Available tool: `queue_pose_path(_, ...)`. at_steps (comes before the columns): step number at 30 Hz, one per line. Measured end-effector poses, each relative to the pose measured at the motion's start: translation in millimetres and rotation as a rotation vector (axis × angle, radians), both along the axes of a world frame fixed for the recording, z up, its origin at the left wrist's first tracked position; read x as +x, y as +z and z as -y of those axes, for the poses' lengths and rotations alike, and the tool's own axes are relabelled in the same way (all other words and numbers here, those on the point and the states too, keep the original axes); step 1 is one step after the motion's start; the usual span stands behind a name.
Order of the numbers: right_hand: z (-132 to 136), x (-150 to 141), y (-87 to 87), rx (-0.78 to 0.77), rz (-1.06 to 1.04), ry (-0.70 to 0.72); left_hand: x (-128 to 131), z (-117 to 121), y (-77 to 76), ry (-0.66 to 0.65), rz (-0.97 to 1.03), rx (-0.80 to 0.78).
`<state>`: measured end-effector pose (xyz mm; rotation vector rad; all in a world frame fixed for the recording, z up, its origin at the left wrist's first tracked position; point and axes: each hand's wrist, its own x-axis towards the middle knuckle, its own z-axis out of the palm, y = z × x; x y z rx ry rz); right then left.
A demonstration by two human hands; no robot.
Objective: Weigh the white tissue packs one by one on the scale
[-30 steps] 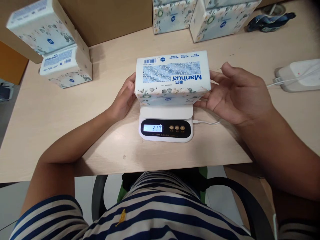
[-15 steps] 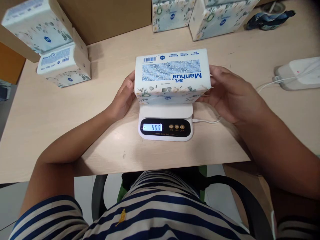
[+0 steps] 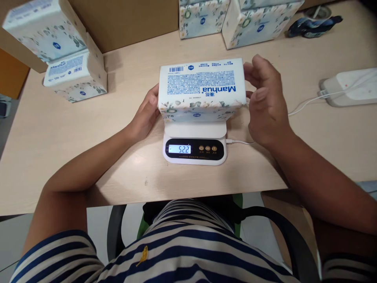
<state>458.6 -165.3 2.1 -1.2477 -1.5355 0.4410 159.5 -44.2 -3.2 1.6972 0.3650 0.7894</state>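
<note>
A white tissue pack [image 3: 203, 84] with blue "Manhua" print and a flower pattern rests over the plate of a white kitchen scale [image 3: 196, 161]. The lit display [image 3: 179, 149] reads 52.2 with a dash at its left. My left hand [image 3: 147, 116] is curled against the pack's left end, thumb up, its other fingertips partly hidden by the pack. At the right end, my right hand [image 3: 266, 104] is open, with thumb and fingers apart. Its fingertips are close to the pack's edge; whether they touch it I cannot tell.
Two stacked tissue packs [image 3: 78, 76] stand at the back left, and more packs [image 3: 203, 19] at the back. A white power strip [image 3: 350, 88] lies at the right, with a cable [image 3: 303, 105] near my right hand. A dark blue object [image 3: 315, 27] sits at the back right.
My right hand has loosened from the pack's right end, turning upward with its fingers spreading. The display has gone from about 40.7 to 52.2. My left hand has stayed put.
</note>
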Motion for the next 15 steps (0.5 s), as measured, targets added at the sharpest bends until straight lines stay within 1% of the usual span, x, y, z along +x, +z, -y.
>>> queue_pose_path(5,1.8,-1.3,-3.0,0.039,0.009,0.014,-1.4,-1.8,-4.2,0.014,0.008,-0.003)
queue_pose_path(10,-1.5,-0.8,-5.3,0.026,0.012,0.027,-4.7,-4.0,-6.5,0.032,-0.004,-0.012)
queue_pose_path(15,-6.3,1.1,-12.2,0.095,0.013,0.126,-7.6,-8.2,-14.4,0.063,0.032,-0.061)
